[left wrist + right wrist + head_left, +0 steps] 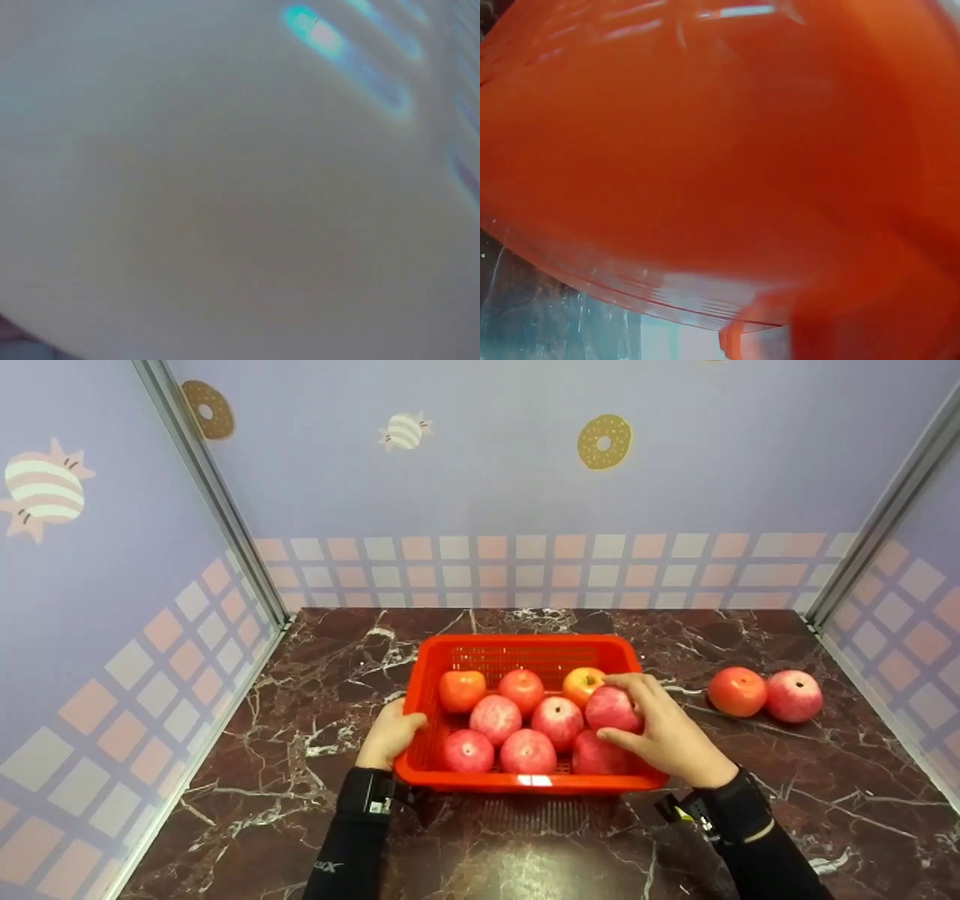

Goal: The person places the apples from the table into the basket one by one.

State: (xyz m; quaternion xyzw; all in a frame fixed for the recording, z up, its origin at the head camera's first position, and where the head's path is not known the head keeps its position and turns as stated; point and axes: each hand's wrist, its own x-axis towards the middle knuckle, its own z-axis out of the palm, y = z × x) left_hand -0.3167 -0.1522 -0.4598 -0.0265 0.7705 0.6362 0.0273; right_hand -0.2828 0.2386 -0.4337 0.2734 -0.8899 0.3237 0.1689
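A red plastic basket (525,781) stands on the marble-patterned table with several apples inside. My left hand (394,731) grips its left rim, thumb over the edge; the other fingers are hidden outside the wall. In my right hand (671,727) is a pinkish-red apple (613,709), between thumb and fingers, at the right end of the basket. Right beside it sit a yellow-red apple (581,685) and a dark pink apple (596,755). Red basket plastic (705,150) fills most of the right wrist view. The left wrist view is a pale blur.
Two more apples, an orange-red apple (737,691) and a pink apple (793,697), lie side by side on the table (810,780) to the right of the basket. Patterned panels (525,495) enclose the table at the back and both sides.
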